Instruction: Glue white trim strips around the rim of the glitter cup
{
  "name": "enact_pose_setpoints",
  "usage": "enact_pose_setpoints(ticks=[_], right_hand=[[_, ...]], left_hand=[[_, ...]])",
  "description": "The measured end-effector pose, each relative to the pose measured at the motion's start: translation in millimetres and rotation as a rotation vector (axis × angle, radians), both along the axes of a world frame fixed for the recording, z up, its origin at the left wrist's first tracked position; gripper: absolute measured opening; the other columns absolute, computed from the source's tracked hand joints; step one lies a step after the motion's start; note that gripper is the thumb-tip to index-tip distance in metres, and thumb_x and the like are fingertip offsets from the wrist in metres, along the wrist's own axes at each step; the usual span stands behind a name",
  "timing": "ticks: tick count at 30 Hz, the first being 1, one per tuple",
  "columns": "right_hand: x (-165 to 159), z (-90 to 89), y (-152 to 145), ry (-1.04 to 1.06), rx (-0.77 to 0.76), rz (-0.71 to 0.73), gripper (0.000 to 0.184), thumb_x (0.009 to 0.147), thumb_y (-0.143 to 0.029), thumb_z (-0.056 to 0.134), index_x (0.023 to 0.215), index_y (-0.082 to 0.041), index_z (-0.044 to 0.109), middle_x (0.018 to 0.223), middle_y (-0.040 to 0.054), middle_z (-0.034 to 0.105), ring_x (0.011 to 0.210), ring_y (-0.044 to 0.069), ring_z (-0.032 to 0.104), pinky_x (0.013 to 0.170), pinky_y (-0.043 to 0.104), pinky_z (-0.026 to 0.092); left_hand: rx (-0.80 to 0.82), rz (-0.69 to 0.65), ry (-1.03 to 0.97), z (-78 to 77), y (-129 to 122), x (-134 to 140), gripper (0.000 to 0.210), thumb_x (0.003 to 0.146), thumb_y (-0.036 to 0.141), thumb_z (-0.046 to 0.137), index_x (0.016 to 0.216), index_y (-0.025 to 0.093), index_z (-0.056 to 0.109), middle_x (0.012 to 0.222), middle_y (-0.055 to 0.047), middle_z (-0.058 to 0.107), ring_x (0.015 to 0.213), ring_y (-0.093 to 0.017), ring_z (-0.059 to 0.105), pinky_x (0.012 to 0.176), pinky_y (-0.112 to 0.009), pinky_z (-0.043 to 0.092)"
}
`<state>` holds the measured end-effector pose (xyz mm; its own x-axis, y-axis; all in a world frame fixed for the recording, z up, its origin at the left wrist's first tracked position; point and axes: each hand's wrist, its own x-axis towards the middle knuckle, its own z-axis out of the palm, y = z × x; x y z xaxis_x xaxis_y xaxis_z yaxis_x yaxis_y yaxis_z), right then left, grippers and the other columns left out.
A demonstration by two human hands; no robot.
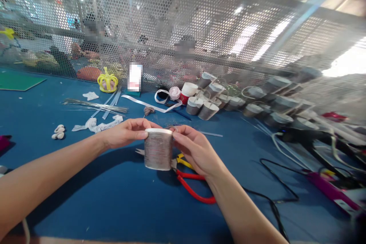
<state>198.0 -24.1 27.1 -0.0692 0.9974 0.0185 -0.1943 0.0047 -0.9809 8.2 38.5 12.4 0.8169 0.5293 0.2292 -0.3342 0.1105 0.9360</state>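
Note:
Between my two hands is a small grey-brown cup (158, 150), wrapped round with thin strands and edged with a white band at the top. My left hand (129, 132) pinches its rim from the left. On the right, my right hand (197, 146) grips the rim with thumb and fingers; some fingertips are hidden behind the cup. Scissors with red and yellow handles (197, 176) lie on the table behind and below the cup, which partly covers their blades. A small bundle of brownish cord (148, 111) lies just beyond my hands.
Several similar cups (208, 110) stand clustered at the back right. Metal wires (97, 105), white fabric strips (98, 125) and a yellow crown-shaped piece (108, 81) lie left. A glue gun (303, 137), black cables and a purple power strip (328, 188) occupy the right. Perforated mesh (160, 26) borders the table.

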Motion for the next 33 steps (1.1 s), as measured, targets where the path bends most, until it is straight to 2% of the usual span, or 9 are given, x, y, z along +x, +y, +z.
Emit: enact_pose_setpoints(ticks=[10, 22, 33], right_hand=[[1.8, -2.6, 2.1, -0.123, 0.068, -0.084, 0.012, 0.064, -0.024, 0.063, 0.064, -0.018, 0.052, 0.079, 0.0009, 0.060, 0.078, 0.013, 0.053, 0.074, 0.029, 0.038], [1.4, -2.2, 2.5, -0.165, 0.093, -0.079, 0.014, 0.063, -0.023, 0.062, 0.063, -0.019, 0.049, 0.080, 0.0000, 0.059, 0.078, 0.013, 0.052, 0.074, 0.030, 0.037], [3.9, -5.5, 5.2, -0.229, 0.159, -0.078, 0.014, 0.064, -0.022, 0.061, 0.061, -0.019, 0.048, 0.079, -0.0008, 0.058, 0.084, 0.014, 0.052, 0.081, 0.031, 0.036]], left_hand=[[-0.001, 0.044, 0.043, -6.6, 4.8, 0.6, 0.011, 0.072, 0.023, 0.059, 0.075, 0.013, 0.054, 0.110, -0.009, 0.054, 0.101, -0.020, 0.048, 0.089, -0.036, 0.030], [-0.050, 0.100, 0.049, -11.5, 6.0, 1.5, 0.016, 0.069, 0.026, 0.061, 0.077, 0.013, 0.056, 0.103, -0.008, 0.057, 0.098, -0.018, 0.048, 0.086, -0.033, 0.031], [-0.011, 0.133, 0.081, -16.1, 8.6, 1.7, 0.017, 0.071, 0.027, 0.060, 0.082, 0.015, 0.058, 0.105, -0.007, 0.056, 0.096, -0.017, 0.049, 0.086, -0.031, 0.032]])
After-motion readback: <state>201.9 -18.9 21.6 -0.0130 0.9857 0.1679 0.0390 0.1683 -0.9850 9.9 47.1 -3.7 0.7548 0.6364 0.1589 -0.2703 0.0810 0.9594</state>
